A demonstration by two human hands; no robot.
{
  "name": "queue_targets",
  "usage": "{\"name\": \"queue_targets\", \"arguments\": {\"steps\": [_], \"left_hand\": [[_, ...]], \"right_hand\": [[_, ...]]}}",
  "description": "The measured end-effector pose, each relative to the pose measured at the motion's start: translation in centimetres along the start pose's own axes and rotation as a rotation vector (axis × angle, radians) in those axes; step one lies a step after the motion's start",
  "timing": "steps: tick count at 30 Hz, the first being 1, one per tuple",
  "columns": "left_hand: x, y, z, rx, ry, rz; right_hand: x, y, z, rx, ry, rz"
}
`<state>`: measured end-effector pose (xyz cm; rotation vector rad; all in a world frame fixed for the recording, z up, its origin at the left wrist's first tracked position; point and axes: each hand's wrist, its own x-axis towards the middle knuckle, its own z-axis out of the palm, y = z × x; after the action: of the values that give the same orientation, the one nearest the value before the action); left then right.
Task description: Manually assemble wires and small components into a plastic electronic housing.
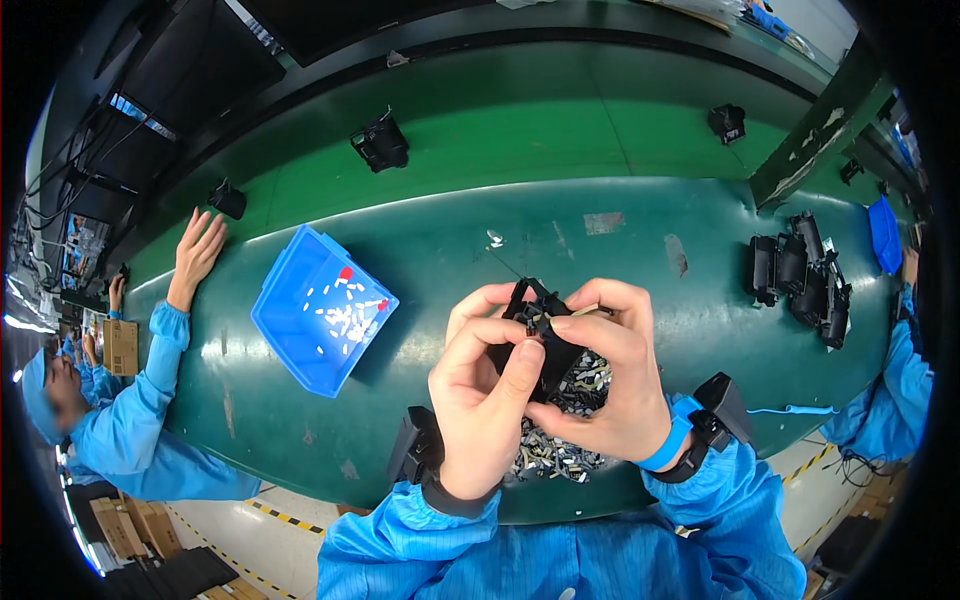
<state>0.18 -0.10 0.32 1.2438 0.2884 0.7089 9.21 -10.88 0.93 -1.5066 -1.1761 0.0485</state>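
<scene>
Both my hands hold a black plastic part [545,372] above the near middle of the green table. My left hand [482,400] grips its left side, with the thumb and fingertips pinched at its upper middle. On the right side, my right hand [615,385] closes on the same part, index fingertip near its top and thumb low. A small reddish-brown spot shows by the left thumb tip; what it is I cannot make out. Under my hands lies a heap of small metal and dark pieces [560,450], partly hidden by them.
A blue bin [290,325] with small white pieces and red bits stands left. Several black parts [805,275] are piled at right. More black parts, such as one [380,143], sit on the green belt beyond. At left, a co-worker's hand [200,250] reaches toward another. A green post [815,135] rises far right.
</scene>
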Motion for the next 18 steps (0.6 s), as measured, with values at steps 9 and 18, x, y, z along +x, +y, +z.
{"name": "queue_targets", "arguments": {"steps": [9,18], "left_hand": [[-0.2,0.2,0.0,-0.034,0.02,-0.024],[0.5,0.7,-0.8,0.015,-0.039,-0.075]], "right_hand": [[0.0,-0.1,0.1,-0.003,-0.011,-0.008],[0.2,-0.3,-0.4,-0.061,-0.109,0.035]]}}
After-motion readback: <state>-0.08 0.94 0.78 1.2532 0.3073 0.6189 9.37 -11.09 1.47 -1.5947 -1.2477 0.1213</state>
